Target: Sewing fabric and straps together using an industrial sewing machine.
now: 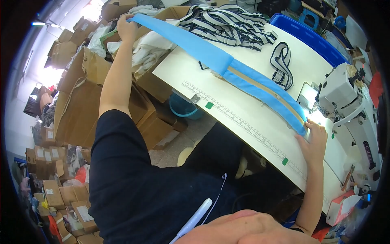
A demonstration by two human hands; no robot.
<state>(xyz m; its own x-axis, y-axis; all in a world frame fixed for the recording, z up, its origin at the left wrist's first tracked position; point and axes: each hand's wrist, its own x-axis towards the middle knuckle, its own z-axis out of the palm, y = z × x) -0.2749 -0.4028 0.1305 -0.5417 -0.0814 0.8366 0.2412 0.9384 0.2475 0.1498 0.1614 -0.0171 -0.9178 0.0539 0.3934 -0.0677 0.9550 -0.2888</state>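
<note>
A long light-blue fabric strip (195, 44) stretches across the white table toward a sewing machine (337, 93). My left hand (127, 29) is raised at the far left, its fingers closed on one end of the strip. Along the right half of the strip runs a tan band (268, 91), lying flat on the blue cloth. My right hand (315, 142) pinches the other end just before the machine, with thumb and fingers pressed on the cloth. The lit needle area is beside that end.
Black-and-white striped straps (231, 24) lie heaped at the back of the table, with one looped strap (281, 67) apart from them. A blue bin (306, 36) stands behind. A ruler (239, 122) runs along the near table edge. Cardboard boxes (97, 114) crowd the left.
</note>
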